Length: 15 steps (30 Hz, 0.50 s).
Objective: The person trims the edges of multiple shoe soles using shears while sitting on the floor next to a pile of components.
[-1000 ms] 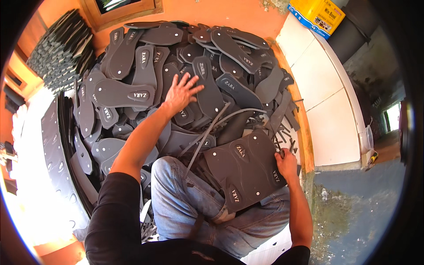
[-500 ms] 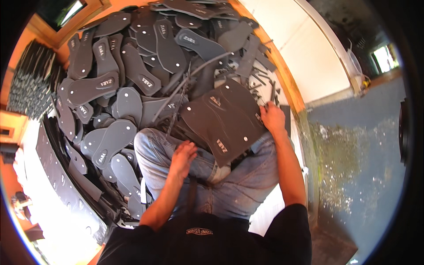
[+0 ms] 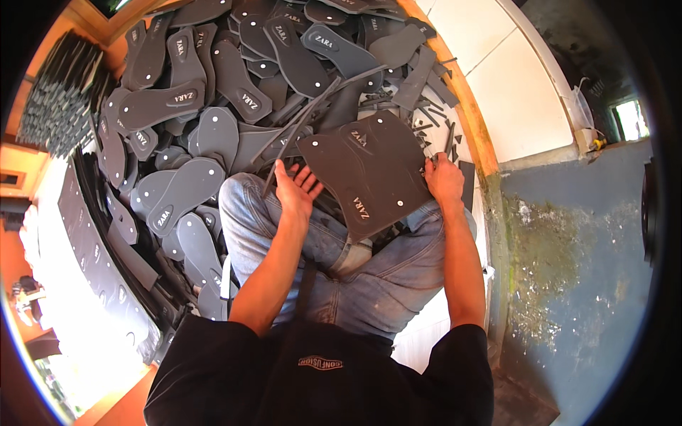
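Note:
A dark foam sheet (image 3: 369,174) with moulded insole outlines and several white dots lies across my lap, tilted. At its right edge my right hand (image 3: 445,179) is closed, fingers curled over the border; the fingertips are partly hidden. Beside the sheet's left edge my left hand (image 3: 295,189) is open, palm turned up and fingers apart. A thin dark foam strip (image 3: 302,122) slants down close to the left thumb; whether they touch I cannot tell. More dark offcuts show partly beneath the sheet.
A large pile of dark cut-out insoles (image 3: 234,78) spreads ahead and to the left. Small scraps (image 3: 430,117) litter the pale floor ahead right. Stacked dark sheets (image 3: 60,99) stand far left. A wooden edge (image 3: 465,92) and blue-grey wall (image 3: 568,248) bound the right side.
My left hand has moved forward from over my knee and turned palm up, beside the thin strip. My right hand stays at the sheet's right edge. The whole view has shifted slightly.

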Tool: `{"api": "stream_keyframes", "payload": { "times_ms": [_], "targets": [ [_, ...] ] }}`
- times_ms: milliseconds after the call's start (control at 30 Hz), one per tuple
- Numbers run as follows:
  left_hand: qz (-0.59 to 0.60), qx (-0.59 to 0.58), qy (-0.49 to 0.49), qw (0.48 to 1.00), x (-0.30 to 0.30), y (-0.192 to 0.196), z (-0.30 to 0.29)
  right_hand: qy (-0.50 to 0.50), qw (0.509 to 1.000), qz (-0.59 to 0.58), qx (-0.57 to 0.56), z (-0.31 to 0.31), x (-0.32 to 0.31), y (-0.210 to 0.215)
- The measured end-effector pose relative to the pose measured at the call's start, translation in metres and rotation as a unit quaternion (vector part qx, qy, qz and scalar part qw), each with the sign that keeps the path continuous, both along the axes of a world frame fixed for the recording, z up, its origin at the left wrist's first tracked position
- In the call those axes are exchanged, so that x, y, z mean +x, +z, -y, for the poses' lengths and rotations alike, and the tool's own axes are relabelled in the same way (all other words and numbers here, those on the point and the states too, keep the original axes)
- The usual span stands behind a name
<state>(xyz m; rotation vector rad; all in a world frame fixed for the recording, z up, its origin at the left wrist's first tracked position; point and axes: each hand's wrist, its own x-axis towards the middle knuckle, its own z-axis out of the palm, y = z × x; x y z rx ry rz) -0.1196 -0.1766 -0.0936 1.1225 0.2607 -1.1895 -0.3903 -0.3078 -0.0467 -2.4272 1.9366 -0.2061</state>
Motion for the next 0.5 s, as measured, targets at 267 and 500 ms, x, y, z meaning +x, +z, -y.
{"api": "stream_keyframes", "payload": {
  "times_ms": [267, 500],
  "targets": [
    [-0.01, -0.023, -0.243, 0.97, -0.074, 0.038, -0.031, -0.02, 0.999, 0.034, 0.003, 0.002, 0.003, -0.002],
    [0.552, -0.139, -0.246, 0.785, -0.004, 0.076, -0.016, -0.185, 0.927, 0.291, -0.146, 0.028, -0.043, -0.007]
  ]
}}
